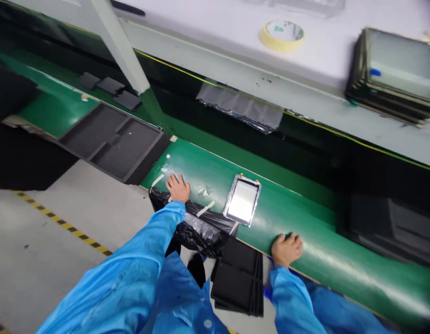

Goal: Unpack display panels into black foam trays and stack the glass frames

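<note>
My left hand [178, 187] lies flat on the green belt [305, 241], fingers spread, at the taped edge of a black plastic bag [197, 227] that hangs off the belt's near side. My right hand [287, 248] rests on the belt's near edge with fingers curled over it, holding nothing loose. Between the two hands, a little farther in, a small flat screen panel in a shiny silver wrap [242, 199] lies on the belt, touched by neither hand. Both arms wear blue sleeves.
A stack of black foam trays [239, 278] stands on the floor below the belt. An empty black foam tray [114, 141] lies on the belt at left. The white bench behind carries a tape roll [282, 35] and stacked panels [396, 74].
</note>
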Available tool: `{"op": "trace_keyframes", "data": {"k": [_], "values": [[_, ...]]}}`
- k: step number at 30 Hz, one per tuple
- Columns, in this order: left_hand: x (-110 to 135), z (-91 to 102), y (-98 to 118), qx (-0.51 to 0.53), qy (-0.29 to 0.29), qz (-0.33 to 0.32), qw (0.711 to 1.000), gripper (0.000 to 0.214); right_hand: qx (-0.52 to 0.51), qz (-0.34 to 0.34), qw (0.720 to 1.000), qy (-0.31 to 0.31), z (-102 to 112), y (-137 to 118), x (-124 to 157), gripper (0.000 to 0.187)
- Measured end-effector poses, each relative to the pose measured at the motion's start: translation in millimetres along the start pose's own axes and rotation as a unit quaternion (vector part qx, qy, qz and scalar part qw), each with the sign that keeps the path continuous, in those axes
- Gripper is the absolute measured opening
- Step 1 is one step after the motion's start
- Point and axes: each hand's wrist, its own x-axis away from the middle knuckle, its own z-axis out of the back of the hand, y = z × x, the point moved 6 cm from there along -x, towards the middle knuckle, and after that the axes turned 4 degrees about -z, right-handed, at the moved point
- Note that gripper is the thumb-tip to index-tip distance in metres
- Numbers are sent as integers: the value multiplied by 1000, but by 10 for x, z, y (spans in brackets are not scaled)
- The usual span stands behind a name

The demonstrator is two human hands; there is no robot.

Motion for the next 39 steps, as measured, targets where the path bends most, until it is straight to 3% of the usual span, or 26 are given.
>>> {"op": "trace_keyframes", "data": {"k": [4, 6, 8, 10, 12, 14, 17, 20, 22, 24, 26, 29, 33, 36, 39], "values": [[36, 40, 24, 64, -11, 2, 998, 65, 5, -26, 986, -164, 49, 72, -127, 61], [10, 88, 36, 117, -40, 14, 992, 66, 13, -54, 970, -236, 203, 87, -6, 59], [-51, 146, -5, 208, -109, 31, 972, 69, 1, -89, 964, -250, 455, -34, 336, 56], [-121, 254, -142, 306, -200, 30, 930, 65, -44, -108, 964, -239, 708, -380, 906, 55], [-180, 475, -472, 374, -268, 16, 888, 53, -101, -105, 961, -237, 875, -962, 1629, 52], [-207, 824, -1053, 408, -294, 6, 864, 43, -147, -78, 954, -250, 920, -1733, 2372, 49], [-93, 1455, -2238, 443, -309, 19, 841, 34, -191, 10, 932, -307, 792, -3123, 3254, 42], [167, 1929, -3440, 444, -322, 65, 834, 30, -253, 174, 888, -343, 720, -4682, 3601, 36], [320, 2071, -4091, 436, -319, 100, 836, 38, -289, 278, 851, -339, 798, -5663, 3522, 35], [425, 2085, -4572, 438, -318, 146, 828, 50, -301, 340, 832, -320, 918, -6515, 3248, 36], [461, 2031, -4891, 448, -319, 200, 811, 59, -298, 378, 826, -292, 1023, -7274, 2871, 37], [290, 1974, -5141, 473, -308, 254, 786, 67, -286, 427, 817, -262, 1054, -8370, 2292, 39], [-489, 2085, -5358, 520, -227, 285, 772, 74, -221, 441, 827, -269, 725, -9849, 1586, 46], [-1294, 2216, -5523, 534, -147, 314, 771, 74, -124, 413, 850, -304, 245, -10862, 1157, 57], [-2035, 2279, -5589, 546, -80, 345, 759, 71, -63, 401, 853, -329, -281, -11688, 914, 63]]}}
